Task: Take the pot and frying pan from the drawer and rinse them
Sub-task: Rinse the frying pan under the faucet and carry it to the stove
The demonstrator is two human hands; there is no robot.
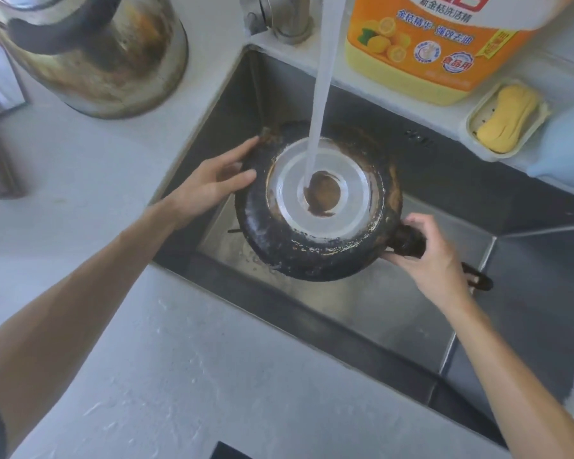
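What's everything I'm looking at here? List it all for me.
frying pan: one, black and scorched, upside down over the sink, water hitting its base
water stream: one, clear, falling from above
sink: one, steel, centre
tap base: one, metal, behind the sink
kettle: one, stained steel, counter at top left
detergent bottle: one, orange and yellow, top right
soap: one, yellow, in a pale dish
counter: grey-white, around the sink
left hand: flat against the pan's rim
right hand: fingers gripping the pan's handle

Blackened frying pan [315,207], silver-ringed base; orange-yellow detergent bottle [434,44].
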